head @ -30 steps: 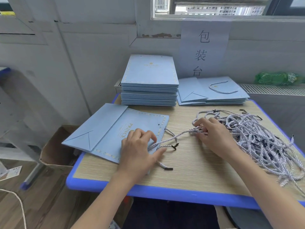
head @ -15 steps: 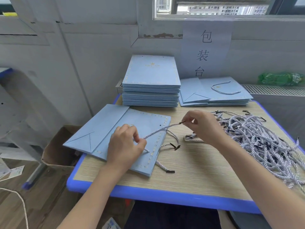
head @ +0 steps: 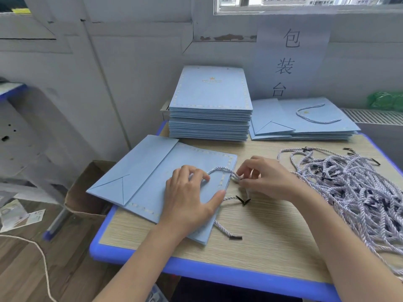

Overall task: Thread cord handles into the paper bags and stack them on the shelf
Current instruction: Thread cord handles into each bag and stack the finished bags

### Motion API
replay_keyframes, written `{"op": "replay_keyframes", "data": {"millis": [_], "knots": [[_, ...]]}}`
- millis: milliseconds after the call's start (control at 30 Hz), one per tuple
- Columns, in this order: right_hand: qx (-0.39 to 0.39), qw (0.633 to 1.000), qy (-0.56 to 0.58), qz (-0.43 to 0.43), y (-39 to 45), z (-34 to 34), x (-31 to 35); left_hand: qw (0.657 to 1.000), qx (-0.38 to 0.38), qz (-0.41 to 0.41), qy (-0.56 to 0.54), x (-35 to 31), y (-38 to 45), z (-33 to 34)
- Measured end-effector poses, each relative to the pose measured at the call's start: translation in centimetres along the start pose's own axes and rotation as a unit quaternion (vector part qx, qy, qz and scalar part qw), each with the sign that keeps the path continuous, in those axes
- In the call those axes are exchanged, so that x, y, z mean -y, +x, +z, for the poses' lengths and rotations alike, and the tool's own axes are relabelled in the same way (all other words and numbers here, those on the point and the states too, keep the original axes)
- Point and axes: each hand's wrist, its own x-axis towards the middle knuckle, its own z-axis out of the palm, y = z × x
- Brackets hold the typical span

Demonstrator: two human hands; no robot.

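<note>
Desk (head: 272, 243) with wood-grain top and blue rim carries everything I see here. Beyond my fingers stand a tall stack of flat bags (head: 210, 110) and, right of it, a lower stack of corded bags (head: 305, 123). To the right of my right hand (head: 270, 179) lies the loose cord heap (head: 353, 190). Under my left hand (head: 187, 203) lies the flat blue paper bag (head: 148, 177), its open edge toward my right fingers. Left fingers (head: 197, 174) are curled, pressing the bag and holding one end of the cord (head: 220, 170). Right fingers (head: 243, 171) pinch the same cord just at the bag's edge. A second cord (head: 222, 228) pokes out from beneath the bag, below my left thumb.
</note>
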Motion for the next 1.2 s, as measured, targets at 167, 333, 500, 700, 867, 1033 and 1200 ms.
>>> {"op": "replay_keyframes", "data": {"millis": [167,333,500,700,867,1033,1200], "knots": [[-0.085,0.995,0.045,-0.015,-0.1,0.5,-0.2,0.999,0.025,0.017,0.031,-0.5,-0.4,-0.1],[-0.117,0.968,0.22,0.022,-0.5,0.4,0.0,0.994,0.057,0.095,0.015,-1.0,-1.4,0.1],[-0.088,0.98,0.175,0.016,-0.5,1.3,0.3,0.993,0.047,0.104,0.005,-1.0,-1.5,0.2],[-0.12,0.99,0.074,-0.017,-0.2,2.3,0.7,0.993,0.05,0.107,0.0,-0.9,-1.7,0.1],[-0.123,0.989,0.076,-0.014,-0.2,2.4,0.7,0.993,0.06,0.1,-0.013,-1.0,-1.6,-0.1],[-0.123,0.991,0.04,-0.046,-0.1,2.1,0.5,0.992,0.049,0.067,-0.091,-1.0,-1.4,-0.2],[-0.105,0.99,0.095,-0.023,-0.6,1.4,0.5,0.987,0.028,0.023,-0.159,-0.8,-1.3,-0.7]]}}
